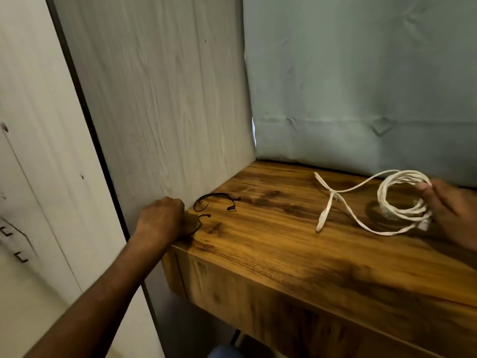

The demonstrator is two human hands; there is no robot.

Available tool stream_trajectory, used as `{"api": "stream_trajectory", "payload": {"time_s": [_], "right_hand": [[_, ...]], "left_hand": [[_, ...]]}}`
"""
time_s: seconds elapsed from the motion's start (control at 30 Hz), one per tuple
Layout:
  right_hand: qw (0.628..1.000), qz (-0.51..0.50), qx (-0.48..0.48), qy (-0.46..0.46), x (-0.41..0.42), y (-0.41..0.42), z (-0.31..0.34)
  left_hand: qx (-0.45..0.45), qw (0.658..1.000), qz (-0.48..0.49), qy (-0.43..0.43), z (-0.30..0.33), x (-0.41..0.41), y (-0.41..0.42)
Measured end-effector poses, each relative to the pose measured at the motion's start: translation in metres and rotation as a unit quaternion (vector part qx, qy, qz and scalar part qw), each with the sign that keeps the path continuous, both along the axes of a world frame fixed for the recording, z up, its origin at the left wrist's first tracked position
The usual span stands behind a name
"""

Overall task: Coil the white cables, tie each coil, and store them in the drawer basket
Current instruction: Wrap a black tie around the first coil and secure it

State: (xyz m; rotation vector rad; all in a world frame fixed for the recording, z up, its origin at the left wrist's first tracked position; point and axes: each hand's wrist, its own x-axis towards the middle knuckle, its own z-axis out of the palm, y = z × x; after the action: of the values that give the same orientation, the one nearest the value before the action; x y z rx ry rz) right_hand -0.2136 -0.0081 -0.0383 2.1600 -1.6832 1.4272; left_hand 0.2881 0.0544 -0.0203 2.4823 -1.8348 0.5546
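A white cable coil stands on the wooden table top at the right, held by my right hand, whose fingers curl round its loops. A loose tail with a plug trails left from the coil across the wood. Two black twist ties lie near the table's left corner: a larger curved one and a smaller one. My left hand rests at that corner with its fingers curled, pinching the end of the smaller tie. The drawer basket is out of view.
A pale wood-grain panel rises along the table's left side. A grey-green padded wall stands behind it. The drawer front lies below the table's near edge. A white wall with an outlet is at the far left.
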Motion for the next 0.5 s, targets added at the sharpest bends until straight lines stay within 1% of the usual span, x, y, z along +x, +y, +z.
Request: {"api": "stream_trajectory", "payload": {"time_s": [0.13,0.3,0.37,0.4,0.47,0.5], "right_hand": [[1.000,0.000,0.010,0.020,0.000,-0.007,-0.003],[0.999,0.022,0.024,0.039,0.000,-0.009,-0.002],[0.998,0.029,0.027,0.043,0.002,-0.009,-0.001],[0.998,0.029,0.025,0.039,0.001,-0.008,-0.001],[0.998,0.037,0.025,0.034,0.007,-0.005,0.001],[0.998,0.041,0.026,0.031,0.009,-0.004,0.001]], "left_hand": [[0.020,0.999,0.013,-0.041,-0.005,-0.008,-0.001],[-0.024,0.998,0.011,-0.055,-0.003,-0.011,0.000],[-0.058,0.998,-0.019,-0.019,0.005,-0.015,0.006],[-0.079,0.995,-0.053,0.011,0.011,-0.019,0.007],[-0.084,0.981,-0.132,0.119,0.032,-0.026,0.017],[-0.070,0.964,-0.177,0.186,0.045,-0.033,0.024]]}}
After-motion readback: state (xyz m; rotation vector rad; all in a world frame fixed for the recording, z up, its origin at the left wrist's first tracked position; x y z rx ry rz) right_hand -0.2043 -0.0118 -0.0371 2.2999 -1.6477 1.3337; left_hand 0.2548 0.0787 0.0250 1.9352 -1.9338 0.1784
